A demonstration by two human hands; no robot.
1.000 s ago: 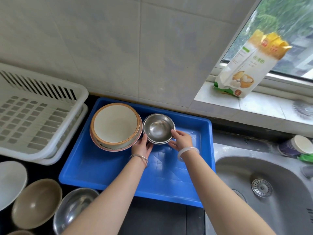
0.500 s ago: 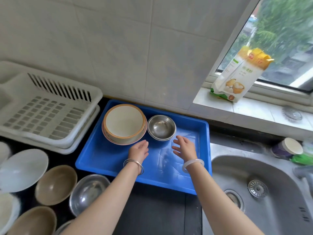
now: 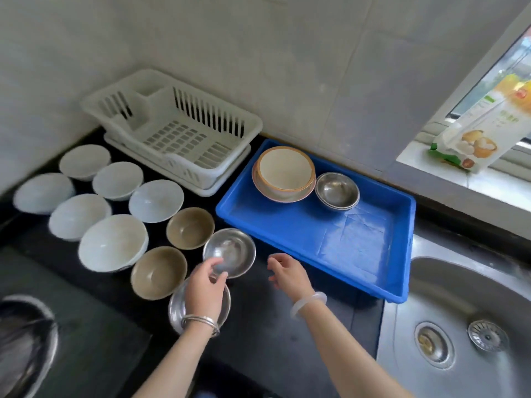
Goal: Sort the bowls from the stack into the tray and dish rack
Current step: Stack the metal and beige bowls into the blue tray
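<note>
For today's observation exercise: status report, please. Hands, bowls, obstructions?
Left hand on steel bowl, grip unclear. Right hand open, empty. Blue tray holds stacked bowls; dish rack empty. Path clear.

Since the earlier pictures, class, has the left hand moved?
Yes. The left hand has left the blue tray, moving left onto the counter, fingers at a steel bowl.

Blue tray [image 3: 370,254], white dish rack [image 3: 184,139], white bowls [image 3: 112,242], tan bowls [image 3: 158,272], black counter [image 3: 273,326]

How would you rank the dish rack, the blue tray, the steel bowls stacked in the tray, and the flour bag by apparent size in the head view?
1. blue tray
2. dish rack, close to the tray
3. flour bag, partly cut off, so unsure
4. steel bowls
</note>
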